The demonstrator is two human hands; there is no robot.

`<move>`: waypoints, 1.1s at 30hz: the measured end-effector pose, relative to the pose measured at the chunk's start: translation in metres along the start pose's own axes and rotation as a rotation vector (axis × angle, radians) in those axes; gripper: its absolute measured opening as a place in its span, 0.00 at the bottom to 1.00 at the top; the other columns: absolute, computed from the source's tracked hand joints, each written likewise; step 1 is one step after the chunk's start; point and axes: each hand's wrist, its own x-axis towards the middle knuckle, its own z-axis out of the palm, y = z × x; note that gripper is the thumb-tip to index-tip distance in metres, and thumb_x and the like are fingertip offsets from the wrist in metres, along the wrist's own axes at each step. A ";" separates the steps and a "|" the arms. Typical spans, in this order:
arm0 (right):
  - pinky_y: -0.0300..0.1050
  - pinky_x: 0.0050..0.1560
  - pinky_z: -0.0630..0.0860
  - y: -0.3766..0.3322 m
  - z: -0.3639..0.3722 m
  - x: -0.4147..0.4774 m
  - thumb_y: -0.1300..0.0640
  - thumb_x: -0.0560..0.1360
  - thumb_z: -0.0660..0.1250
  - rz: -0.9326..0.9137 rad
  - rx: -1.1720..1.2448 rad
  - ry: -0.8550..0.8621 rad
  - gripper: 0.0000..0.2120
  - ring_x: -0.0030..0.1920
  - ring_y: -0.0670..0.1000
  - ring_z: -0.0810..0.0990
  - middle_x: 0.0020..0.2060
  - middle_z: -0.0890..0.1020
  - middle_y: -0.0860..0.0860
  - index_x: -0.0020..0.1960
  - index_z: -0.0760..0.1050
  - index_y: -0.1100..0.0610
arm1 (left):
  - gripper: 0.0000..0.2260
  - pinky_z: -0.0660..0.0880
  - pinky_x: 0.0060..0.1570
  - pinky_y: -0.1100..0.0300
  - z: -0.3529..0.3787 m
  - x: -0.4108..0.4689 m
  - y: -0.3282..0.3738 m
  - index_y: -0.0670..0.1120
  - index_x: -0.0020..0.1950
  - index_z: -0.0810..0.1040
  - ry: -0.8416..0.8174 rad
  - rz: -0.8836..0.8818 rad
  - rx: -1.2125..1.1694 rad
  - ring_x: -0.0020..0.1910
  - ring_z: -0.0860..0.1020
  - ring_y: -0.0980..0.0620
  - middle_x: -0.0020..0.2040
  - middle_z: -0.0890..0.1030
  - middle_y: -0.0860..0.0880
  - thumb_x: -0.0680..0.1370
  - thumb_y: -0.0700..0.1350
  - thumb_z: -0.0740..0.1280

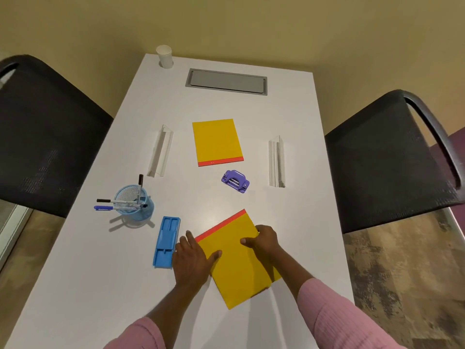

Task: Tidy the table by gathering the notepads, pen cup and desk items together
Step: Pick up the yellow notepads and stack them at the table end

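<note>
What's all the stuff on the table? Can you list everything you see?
Notepads: 2, yellow with red strip; far pad mid-table, near pad under the hands.
Pen cup: 1, blue mesh, left, holding markers.
Tray: 1, blue, beside near pad.
Hole punch: 1, purple, centre.
Sign holders: 2, clear; left, right.
Paper cup: 1, white, far corner.
Hatch: 1, grey, far end.
Chairs: 2, black; left, right.
Table: 1, white.
Hands: left, right, both on near pad; pink sleeves.
</note>
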 end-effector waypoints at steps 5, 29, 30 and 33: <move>0.52 0.51 0.80 -0.020 -0.003 -0.022 0.55 0.72 0.74 -0.033 0.334 0.061 0.10 0.46 0.55 0.83 0.51 0.84 0.59 0.50 0.79 0.57 | 0.43 0.75 0.48 0.52 -0.010 0.003 -0.003 0.39 0.69 0.63 -0.092 -0.091 -0.310 0.54 0.79 0.44 0.58 0.78 0.42 0.71 0.74 0.49; 0.62 0.59 0.77 -0.094 0.125 -0.192 0.31 0.48 0.78 -0.352 0.642 -0.226 0.54 0.61 0.58 0.79 0.62 0.77 0.51 0.68 0.63 0.49 | 0.16 0.74 0.45 0.50 -0.105 -0.093 -0.165 0.44 0.52 0.72 0.244 -0.189 -0.864 0.46 0.78 0.43 0.48 0.79 0.43 0.81 0.56 0.57; 0.61 0.59 0.78 -0.094 0.137 -0.205 0.32 0.49 0.78 -0.352 0.646 -0.240 0.53 0.61 0.58 0.79 0.62 0.77 0.50 0.67 0.64 0.49 | 0.16 0.74 0.44 0.51 -0.107 -0.106 -0.178 0.44 0.52 0.72 0.263 -0.189 -0.854 0.46 0.78 0.43 0.48 0.80 0.44 0.81 0.56 0.57; 0.64 0.61 0.75 -0.096 0.175 -0.244 0.45 0.68 0.74 -0.359 0.618 -0.229 0.35 0.62 0.59 0.77 0.65 0.75 0.55 0.69 0.63 0.50 | 0.16 0.72 0.41 0.52 -0.110 -0.144 -0.219 0.45 0.50 0.72 0.315 -0.220 -0.825 0.46 0.78 0.42 0.46 0.79 0.45 0.81 0.57 0.57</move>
